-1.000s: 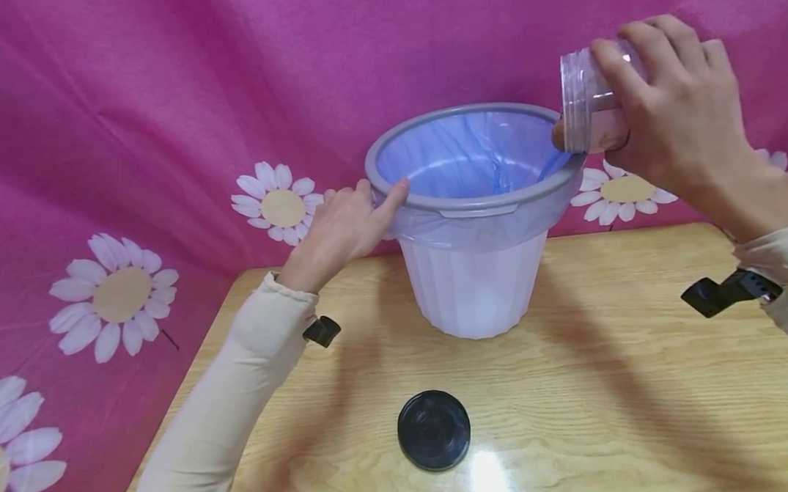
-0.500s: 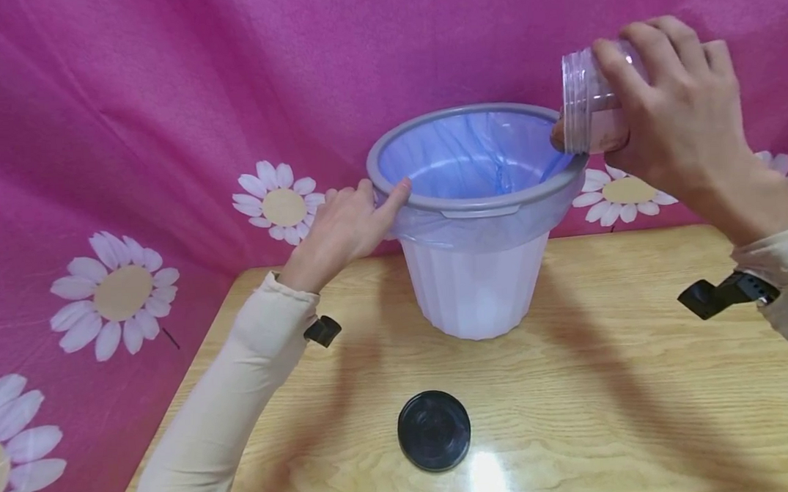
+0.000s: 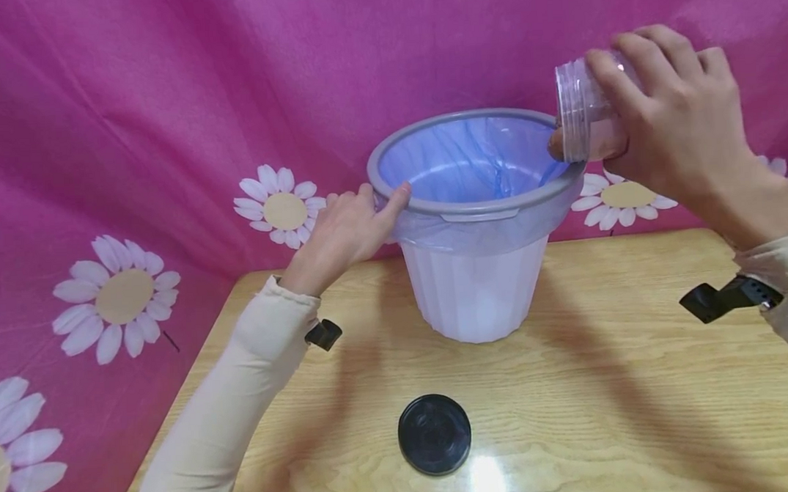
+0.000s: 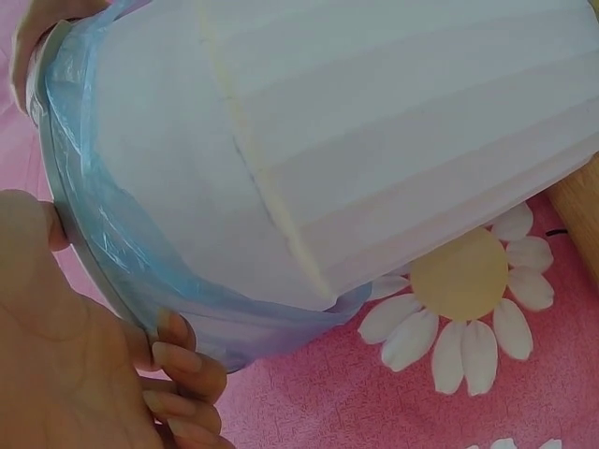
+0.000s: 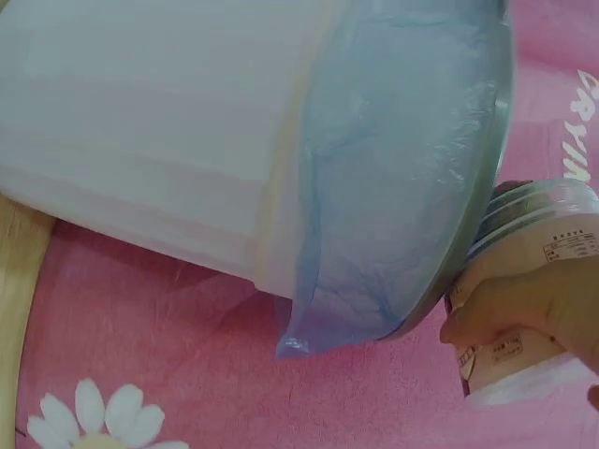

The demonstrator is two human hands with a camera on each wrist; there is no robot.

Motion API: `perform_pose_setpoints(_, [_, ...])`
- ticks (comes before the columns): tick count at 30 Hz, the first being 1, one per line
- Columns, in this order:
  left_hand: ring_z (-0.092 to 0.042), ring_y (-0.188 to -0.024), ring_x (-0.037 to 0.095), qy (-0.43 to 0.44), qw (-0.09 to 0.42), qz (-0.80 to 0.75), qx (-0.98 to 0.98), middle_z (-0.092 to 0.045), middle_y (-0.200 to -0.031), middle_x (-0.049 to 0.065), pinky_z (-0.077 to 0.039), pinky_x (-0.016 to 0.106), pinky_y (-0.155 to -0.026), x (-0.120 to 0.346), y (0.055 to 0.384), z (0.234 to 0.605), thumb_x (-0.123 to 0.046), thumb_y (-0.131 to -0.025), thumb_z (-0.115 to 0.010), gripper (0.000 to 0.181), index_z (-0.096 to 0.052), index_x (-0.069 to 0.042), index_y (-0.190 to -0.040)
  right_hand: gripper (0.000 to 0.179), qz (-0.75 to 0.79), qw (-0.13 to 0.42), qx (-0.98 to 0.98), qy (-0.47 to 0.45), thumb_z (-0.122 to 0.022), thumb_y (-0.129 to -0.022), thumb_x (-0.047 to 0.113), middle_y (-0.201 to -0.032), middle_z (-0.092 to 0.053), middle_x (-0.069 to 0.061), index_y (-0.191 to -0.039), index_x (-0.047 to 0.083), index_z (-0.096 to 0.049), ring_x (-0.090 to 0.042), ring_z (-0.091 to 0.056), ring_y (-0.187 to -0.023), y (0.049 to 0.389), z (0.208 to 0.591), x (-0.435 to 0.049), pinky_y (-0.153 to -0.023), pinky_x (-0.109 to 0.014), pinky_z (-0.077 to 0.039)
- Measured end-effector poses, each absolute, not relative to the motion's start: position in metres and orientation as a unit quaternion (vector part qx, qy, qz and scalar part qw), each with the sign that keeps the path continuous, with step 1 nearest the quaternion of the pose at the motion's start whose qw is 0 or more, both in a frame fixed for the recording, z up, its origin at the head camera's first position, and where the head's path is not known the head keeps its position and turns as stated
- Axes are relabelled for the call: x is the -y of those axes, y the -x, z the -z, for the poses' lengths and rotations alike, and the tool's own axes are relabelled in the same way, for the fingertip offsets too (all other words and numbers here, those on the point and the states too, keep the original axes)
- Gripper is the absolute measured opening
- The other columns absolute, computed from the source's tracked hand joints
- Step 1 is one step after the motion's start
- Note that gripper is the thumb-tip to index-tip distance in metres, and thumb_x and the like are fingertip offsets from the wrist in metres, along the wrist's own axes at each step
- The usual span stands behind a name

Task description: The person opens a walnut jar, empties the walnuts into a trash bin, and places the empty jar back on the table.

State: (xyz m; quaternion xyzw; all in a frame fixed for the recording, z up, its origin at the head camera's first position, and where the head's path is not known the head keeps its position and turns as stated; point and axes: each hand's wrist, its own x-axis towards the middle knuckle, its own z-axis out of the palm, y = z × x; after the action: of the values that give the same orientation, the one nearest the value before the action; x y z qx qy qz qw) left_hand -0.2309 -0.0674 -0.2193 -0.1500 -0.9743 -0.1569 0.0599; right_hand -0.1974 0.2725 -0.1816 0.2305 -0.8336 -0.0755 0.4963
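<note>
A white ribbed trash bin [image 3: 475, 286] with a grey rim stands upright on the table, lined with a translucent blue bag [image 3: 456, 159] folded over its edge. My left hand [image 3: 343, 230] grips the rim at the left, thumb on top; the left wrist view shows its fingers [image 4: 192, 369] bent against the outside. At the right rim, my right hand [image 3: 682, 116] holds a clear plastic jar [image 3: 576, 109] tipped on its side, its uncapped mouth facing the bin. Something brown [image 3: 556, 145] shows at the jar's mouth; its kind is unclear. A printed label [image 5: 519, 281] wraps the jar.
A round black lid [image 3: 434, 434] lies flat on the wooden table [image 3: 635, 323], in front of the bin. Behind the table hangs a pink cloth [image 3: 294, 74] printed with white daisies. Each wrist wears a black strap mount [image 3: 720, 301].
The jar and my right hand have dropped slightly and shifted a little left toward the bin's inside. My left hand keeps its grip on the rim. The whole head view has shifted slightly.
</note>
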Motion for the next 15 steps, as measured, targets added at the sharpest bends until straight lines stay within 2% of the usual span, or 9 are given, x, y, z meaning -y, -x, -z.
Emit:
perform_pose_setpoints(3, [-0.051, -0.093, 0.029, 0.149, 0.06, 0.154, 0.975, -0.057, -0.1, 0.014, -0.045, 0.042, -0.083, 0.0667, 0.2307, 0.2203, -0.07, -0.092, -0.02, 0.087, -0.05, 0.004, -0.127, 0.098, 0.059, 0.498, 0.835, -0.225, -0.086, -0.045, 0.007, -0.129, -0.049, -0.025, -0.134, 0.007, -0.044, -0.044, -0.044, -0.122, 0.1987, 0.1829, -0.2739, -0.071, -0.068, -0.042])
perform_pose_setpoints(7, [-0.051, -0.093, 0.029, 0.147, 0.059, 0.153, 0.975, -0.056, -0.1, 0.014, -0.044, 0.042, -0.084, 0.0665, 0.2304, 0.2206, -0.07, -0.092, -0.021, 0.087, -0.05, 0.004, -0.127, 0.1, 0.064, 0.495, 0.836, -0.229, -0.086, -0.044, 0.005, -0.129, -0.049, -0.025, -0.135, 0.006, -0.044, -0.044, -0.044, -0.123, 0.1989, 0.1831, -0.2751, -0.071, -0.067, -0.042])
perform_pose_setpoints(11, [-0.05, -0.095, 0.031, 0.149, 0.062, 0.151, 0.975, -0.056, -0.102, 0.016, -0.043, 0.043, -0.085, 0.0667, 0.2308, 0.2197, -0.07, -0.093, -0.021, 0.087, -0.05, 0.005, -0.128, 0.103, 0.058, 0.468, 0.854, -0.22, -0.087, -0.045, 0.003, -0.132, -0.047, -0.025, -0.138, 0.008, -0.042, -0.044, -0.042, -0.126, 0.1963, 0.18, -0.2751, -0.084, -0.067, -0.045])
perform_pose_setpoints(15, [-0.049, -0.095, 0.031, 0.147, 0.062, 0.151, 0.976, -0.056, -0.102, 0.016, -0.043, 0.043, -0.085, 0.0671, 0.2302, 0.2189, -0.07, -0.093, -0.021, 0.087, -0.05, 0.005, -0.128, 0.103, 0.057, 0.445, 0.867, -0.218, -0.087, -0.047, 0.002, -0.133, -0.046, -0.025, -0.139, 0.007, -0.041, -0.044, -0.041, -0.127, 0.1937, 0.1766, -0.2742, -0.09, -0.068, -0.042])
